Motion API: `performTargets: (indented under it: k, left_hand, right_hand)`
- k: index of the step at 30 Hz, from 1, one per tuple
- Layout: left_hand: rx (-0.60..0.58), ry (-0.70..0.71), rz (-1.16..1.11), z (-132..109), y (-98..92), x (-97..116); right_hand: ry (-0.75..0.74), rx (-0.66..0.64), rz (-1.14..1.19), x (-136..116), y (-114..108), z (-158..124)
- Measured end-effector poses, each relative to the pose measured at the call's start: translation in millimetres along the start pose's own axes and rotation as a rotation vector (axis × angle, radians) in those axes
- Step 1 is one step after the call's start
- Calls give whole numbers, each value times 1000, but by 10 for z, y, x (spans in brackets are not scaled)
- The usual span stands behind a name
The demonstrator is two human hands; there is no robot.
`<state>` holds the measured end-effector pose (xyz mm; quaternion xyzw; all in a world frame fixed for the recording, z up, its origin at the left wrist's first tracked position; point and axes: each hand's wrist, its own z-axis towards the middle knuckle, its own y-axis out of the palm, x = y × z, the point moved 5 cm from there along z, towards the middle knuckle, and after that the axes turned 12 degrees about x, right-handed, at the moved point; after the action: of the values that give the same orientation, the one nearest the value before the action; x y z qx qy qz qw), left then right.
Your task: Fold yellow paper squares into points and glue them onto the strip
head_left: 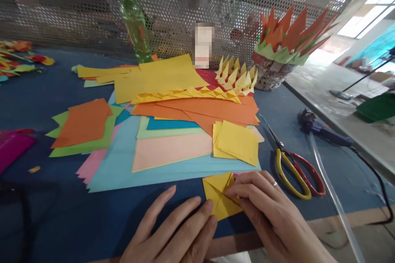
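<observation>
A small yellow paper square (219,199), creased with lines that cross at its middle, lies on the dark blue table near the front edge. My left hand (179,230) is beside it with the fingers spread, its fingertips touching the paper's lower left edge. At the right side of the square, my right hand (267,209) pinches the paper between thumb and fingers; a ring shows on one finger. Just behind the hands is a small stack of yellow paper squares (237,141), resting on larger coloured sheets.
Scissors (293,168) and a glue gun (327,129) with a cable lie at the right. Light blue sheets (119,164) spread across the middle. Behind stand a green bottle (135,28), a folded yellow paper strip (237,76) and a basket (271,74) with paper points.
</observation>
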<state>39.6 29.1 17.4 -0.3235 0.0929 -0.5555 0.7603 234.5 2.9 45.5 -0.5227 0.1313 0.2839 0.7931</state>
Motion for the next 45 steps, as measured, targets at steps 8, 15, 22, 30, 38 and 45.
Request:
performTargets:
  k: [8,15,22,30,38,45]
  left_hand:
    - [10,-32,8,42,-12,14]
    - [30,-18,11,26,-38,56]
    - [55,-50,-2,10,-48,48]
    - [56,-99,-25,66,-67,37]
    - [113,-4,-33,74,-58,21]
    - [188,35,-20,64,-33,-12]
  right_hand:
    - [-48,-84,-28,-148,34,140]
    - [55,-209,72,-90,55,152]
    - [-152,-226,111,-121,16,220]
    - [-355,-41,-40,-122,-49,107]
    - [-575,164,-206,-192,-75,38]
    - [-572,190,-226,-161,-52,-24]
